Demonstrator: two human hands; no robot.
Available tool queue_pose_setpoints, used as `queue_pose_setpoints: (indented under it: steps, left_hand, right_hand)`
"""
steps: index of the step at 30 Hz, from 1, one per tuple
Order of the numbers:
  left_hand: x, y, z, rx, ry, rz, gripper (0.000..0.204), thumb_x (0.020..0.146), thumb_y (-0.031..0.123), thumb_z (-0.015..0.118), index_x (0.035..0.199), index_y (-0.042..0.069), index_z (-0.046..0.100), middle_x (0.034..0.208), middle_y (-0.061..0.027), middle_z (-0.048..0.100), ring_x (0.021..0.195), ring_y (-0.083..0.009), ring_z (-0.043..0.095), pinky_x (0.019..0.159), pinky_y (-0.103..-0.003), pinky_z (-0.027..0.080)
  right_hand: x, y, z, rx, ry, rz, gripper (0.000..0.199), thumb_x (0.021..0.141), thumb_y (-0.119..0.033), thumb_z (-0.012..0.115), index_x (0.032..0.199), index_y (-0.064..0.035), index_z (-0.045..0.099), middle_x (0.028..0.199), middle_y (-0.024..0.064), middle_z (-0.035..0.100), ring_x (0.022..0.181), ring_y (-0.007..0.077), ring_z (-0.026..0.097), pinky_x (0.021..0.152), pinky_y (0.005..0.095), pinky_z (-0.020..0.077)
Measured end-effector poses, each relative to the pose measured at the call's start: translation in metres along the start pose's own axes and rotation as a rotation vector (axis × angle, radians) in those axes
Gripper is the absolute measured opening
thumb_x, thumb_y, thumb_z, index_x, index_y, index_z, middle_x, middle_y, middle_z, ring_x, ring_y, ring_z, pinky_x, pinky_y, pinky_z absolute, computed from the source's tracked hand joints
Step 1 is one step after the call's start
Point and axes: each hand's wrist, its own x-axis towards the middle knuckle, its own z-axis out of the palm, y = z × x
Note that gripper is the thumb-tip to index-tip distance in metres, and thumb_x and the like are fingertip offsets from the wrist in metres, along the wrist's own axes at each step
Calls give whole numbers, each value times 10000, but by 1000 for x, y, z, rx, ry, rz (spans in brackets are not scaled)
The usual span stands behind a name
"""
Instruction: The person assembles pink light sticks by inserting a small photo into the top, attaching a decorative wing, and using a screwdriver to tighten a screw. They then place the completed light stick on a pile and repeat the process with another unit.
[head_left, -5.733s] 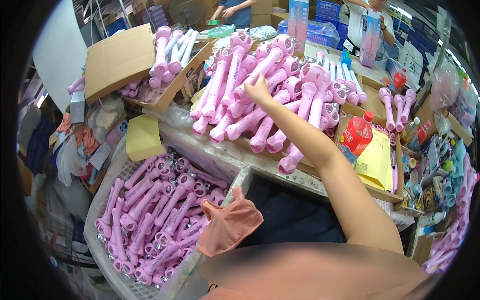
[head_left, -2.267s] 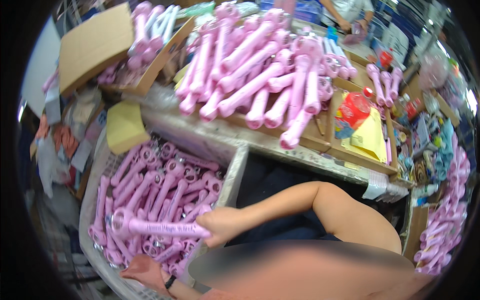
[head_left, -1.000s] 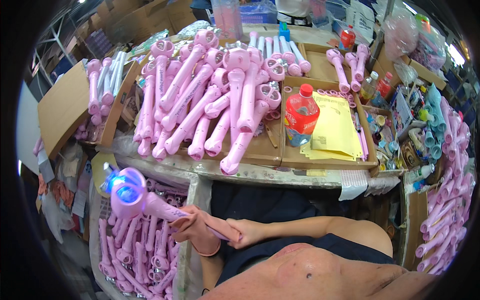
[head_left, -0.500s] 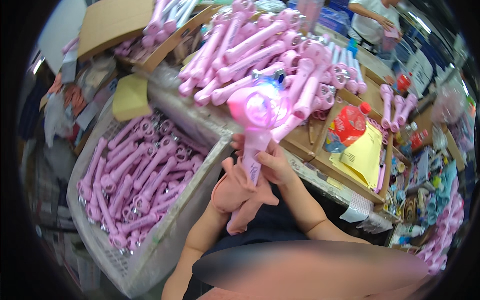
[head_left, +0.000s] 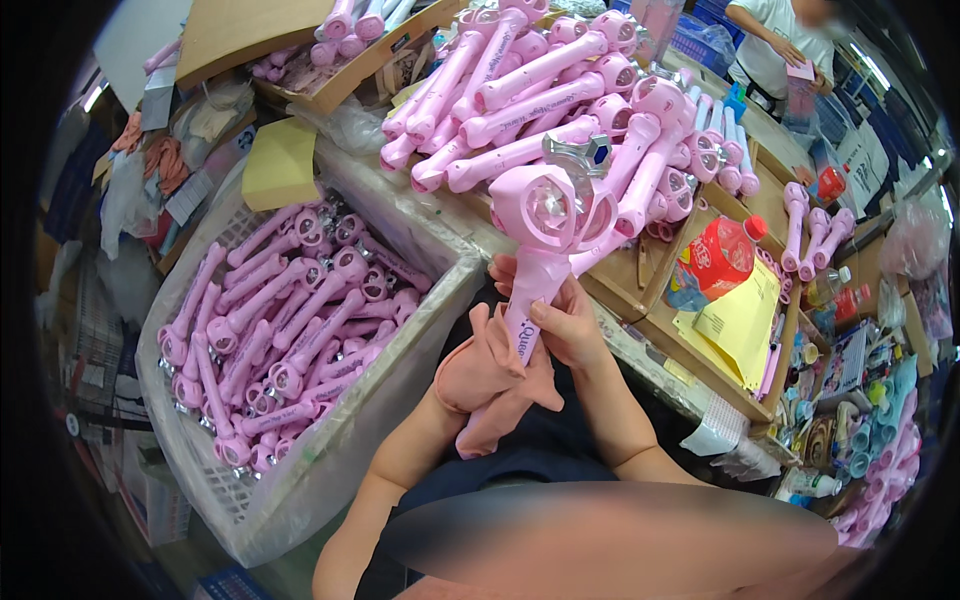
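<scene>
A left hand (head_left: 472, 380) under salmon cloth (head_left: 532, 388) and a bare right hand (head_left: 570, 325) held a pink wand (head_left: 528, 268) head-up, near a plastic-lined crate (head_left: 400, 385) of similar wands (head_left: 328, 292) and a heaped bench (head_left: 425, 208)

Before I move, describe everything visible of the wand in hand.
The wand is pink, plastic-looking and unlit. Its open-framed head encloses a clear ball, topped by a silvery piece with a dark hexagon. Dark lettering marks the handle. It leans, head up, before the pile. The right hand grips it; peach cloth covering the left hand hides the lower handle.
</scene>
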Motion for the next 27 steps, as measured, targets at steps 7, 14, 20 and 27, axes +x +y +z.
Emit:
queue_pose_setpoints:
  steps: [7,14,20,27]
  left_hand:
    - [7,10,-2,260,104,155,419,808,337,719,983,49,469,875,-43,534,860,-225,566,938,-359,279]
    - [-1,38,21,284,218,-242,344,734,282,724,933,79,532,687,-27,585,552,-243,566,585,-359,440]
    - [-4,71,18,966,332,199,182,699,178,686,826,125,567,727,-46,546,619,-282,509,567,-442,386]
    - [26,64,1,232,391,-505,214,825,209,678,940,49,594,634,-65,650,570,-240,655,559,-356,518]
  right_hand:
    - [-2,3,-1,-33,44,-28,690,848,-122,724,1408,18,345,1371,163,506,1247,246,519,1012,378,450]
    - [22,-11,-4,-211,433,-208,637,869,-381,730,1298,10,467,1079,129,639,933,212,657,786,346,549]
    - [27,-35,-21,-232,335,-244,677,842,-505,715,1217,27,528,1021,134,663,894,206,665,764,333,559]
    - [19,-15,16,-313,393,-185,618,803,-70,745,1333,6,436,1156,114,608,970,193,640,838,334,541]
